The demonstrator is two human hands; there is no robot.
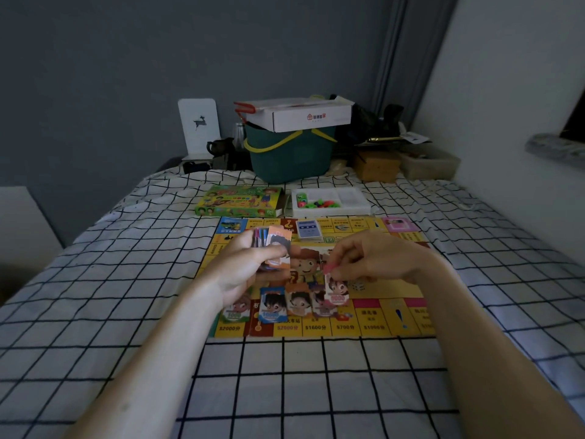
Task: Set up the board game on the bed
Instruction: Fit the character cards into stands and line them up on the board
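Left hand (245, 264) grips card stack (273, 245); right hand (364, 264) pinches one card (336, 291); four cards (294, 304) on board (380, 318)

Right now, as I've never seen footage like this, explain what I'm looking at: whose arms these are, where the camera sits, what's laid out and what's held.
There is no machine, just one picture from a camera worn on a person's head, looking down at their bare arms. A yellow game board lies on a black-and-white checked bedsheet. Behind it sit a green game box and a white tray of coloured pieces. The left hand grips a stack of cards. The right hand pinches a pink character card over a row of similar cards.
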